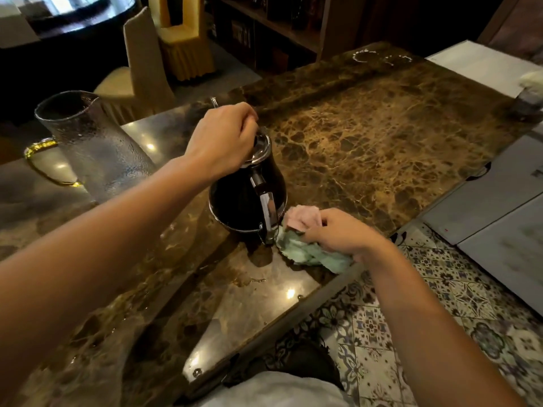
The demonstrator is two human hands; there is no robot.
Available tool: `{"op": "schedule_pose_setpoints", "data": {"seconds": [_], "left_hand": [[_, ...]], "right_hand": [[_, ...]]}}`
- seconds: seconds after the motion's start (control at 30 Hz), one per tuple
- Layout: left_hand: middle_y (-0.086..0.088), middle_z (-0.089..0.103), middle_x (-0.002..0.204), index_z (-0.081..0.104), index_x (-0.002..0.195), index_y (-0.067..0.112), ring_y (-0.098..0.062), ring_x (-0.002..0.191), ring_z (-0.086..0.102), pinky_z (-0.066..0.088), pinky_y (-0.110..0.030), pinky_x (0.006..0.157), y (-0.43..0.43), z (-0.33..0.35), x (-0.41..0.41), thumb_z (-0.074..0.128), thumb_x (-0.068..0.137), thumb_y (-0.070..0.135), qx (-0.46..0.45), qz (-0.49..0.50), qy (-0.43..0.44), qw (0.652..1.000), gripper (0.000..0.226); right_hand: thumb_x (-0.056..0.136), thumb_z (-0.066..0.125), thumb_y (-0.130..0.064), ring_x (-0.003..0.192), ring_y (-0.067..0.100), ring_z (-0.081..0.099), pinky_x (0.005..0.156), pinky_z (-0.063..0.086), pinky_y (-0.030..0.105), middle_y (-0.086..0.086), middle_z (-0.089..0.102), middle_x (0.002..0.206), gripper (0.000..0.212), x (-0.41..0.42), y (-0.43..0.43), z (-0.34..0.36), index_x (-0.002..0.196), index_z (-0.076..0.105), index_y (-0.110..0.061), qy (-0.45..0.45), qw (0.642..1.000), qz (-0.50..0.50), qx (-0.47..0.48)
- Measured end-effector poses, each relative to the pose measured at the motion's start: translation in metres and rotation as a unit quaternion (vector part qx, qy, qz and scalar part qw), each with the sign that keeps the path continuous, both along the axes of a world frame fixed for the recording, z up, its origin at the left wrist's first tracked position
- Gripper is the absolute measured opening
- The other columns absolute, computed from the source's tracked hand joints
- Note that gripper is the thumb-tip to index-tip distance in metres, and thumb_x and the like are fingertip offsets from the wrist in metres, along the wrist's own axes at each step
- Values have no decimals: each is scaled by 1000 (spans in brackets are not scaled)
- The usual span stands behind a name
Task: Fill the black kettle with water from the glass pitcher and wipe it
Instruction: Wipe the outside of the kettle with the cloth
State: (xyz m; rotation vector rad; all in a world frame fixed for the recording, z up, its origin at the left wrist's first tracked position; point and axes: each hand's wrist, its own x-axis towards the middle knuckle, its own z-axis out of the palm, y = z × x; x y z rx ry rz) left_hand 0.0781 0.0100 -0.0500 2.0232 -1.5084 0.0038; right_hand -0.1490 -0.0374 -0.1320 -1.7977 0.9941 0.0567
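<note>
Two grips — left hand [223, 139] pinching kettle lid [261, 146], right hand [338, 230] clutching cloth [311, 254] near counter edge [276, 314].

Brown marble counter [367, 136]; beige-covered chair [144, 63] and yellow-covered chair [185, 45] beyond it; patterned floor tiles [440, 295] below.

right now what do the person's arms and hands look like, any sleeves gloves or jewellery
The left arm and right arm are bare, no sleeves visible. The left hand and right hand wear no gloves; no watch, bracelet or ring shows. A pale garment shows at the bottom edge.
</note>
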Motion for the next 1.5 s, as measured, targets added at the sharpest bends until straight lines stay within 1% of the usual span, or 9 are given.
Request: {"op": "schedule_pose_setpoints", "data": {"seconds": [0.23, 0.3, 0.37, 0.57, 0.73, 0.9, 1.13, 1.27, 1.5], "left_hand": [[0, 69, 109, 68, 108, 20, -27, 109, 56, 41, -44, 93, -17, 8, -35, 45, 95, 33, -28, 14, -128, 991, 29], [-2, 69, 105, 69, 106, 16, -26, 103, 58, 44, -41, 89, -30, 8, -62, 48, 93, 28, -57, 0, -102, 993, 28], [-4, 67, 102, 68, 107, 12, -22, 96, 61, 48, -39, 86, -43, 2, -93, 53, 92, 25, -74, -10, -47, 996, 25], [-1, 66, 120, 57, 128, 17, -16, 109, 65, 54, -43, 94, -102, -51, -154, 56, 77, 74, 37, 112, 289, 950, 76], [0, 77, 105, 73, 112, 14, -13, 98, 72, 57, -36, 93, -103, -73, -178, 77, 85, 33, 10, 149, 495, 856, 34], [1, 77, 98, 74, 106, 21, -14, 92, 72, 58, -39, 88, -93, -90, -190, 79, 80, 29, -1, 256, 486, 835, 28], [-8, 74, 96, 75, 94, 18, -20, 91, 69, 59, -36, 85, -96, -105, -193, 71, 81, 9, -68, 362, 520, 771, 16], [-6, 69, 98, 70, 92, 23, -26, 93, 65, 54, -33, 77, -96, -106, -192, 64, 84, 7, -49, 349, 501, 791, 20], [-3, 65, 108, 61, 121, 18, -23, 93, 65, 56, -35, 76, -83, -94, -175, 64, 88, 24, 124, 290, 364, 876, 34]], "right_hand": [[87, 65, -6, 33, 11, 50, 33, 35, 20, 8, 60, 61, 11, -21, -74, 13, 97, 69, -3, -182, 960, -170, 131], [84, 67, -10, 56, 24, 67, 55, 54, 28, 21, 70, 88, 28, -19, -95, 18, 112, 70, -5, -259, 921, -160, 243], [88, 61, -14, 92, 32, 70, 86, 55, 42, 20, 70, 111, 34, -19, -113, 28, 120, 69, -10, -298, 886, -127, 331], [88, 52, -24, 107, 28, 66, 95, 53, 46, 16, 70, 116, 36, -32, -167, 40, 110, 75, -8, -304, 804, -56, 509], [95, 54, -18, 107, 35, 68, 96, 53, 50, 21, 70, 117, 32, -35, -201, 33, 122, 69, -8, -190, 881, 1, 434], [91, 66, -9, 92, 24, 75, 73, 61, 35, 15, 76, 109, 24, -29, -232, 33, 115, 69, -6, -63, 965, 161, 195], [72, 87, -10, 71, 19, 70, 47, 58, 25, 9, 72, 82, 19, -23, -248, 46, 82, 73, -3, 8, 989, 149, -12], [72, 86, -8, 74, 25, 69, 62, 64, 37, 18, 70, 82, 19, -20, -243, 43, 74, 69, 1, -24, 986, 127, -106], [78, 79, -23, 106, 25, 63, 83, 50, 30, 9, 69, 114, 51, -5, -221, 34, 125, 62, -14, -47, 932, 163, -322]]}}
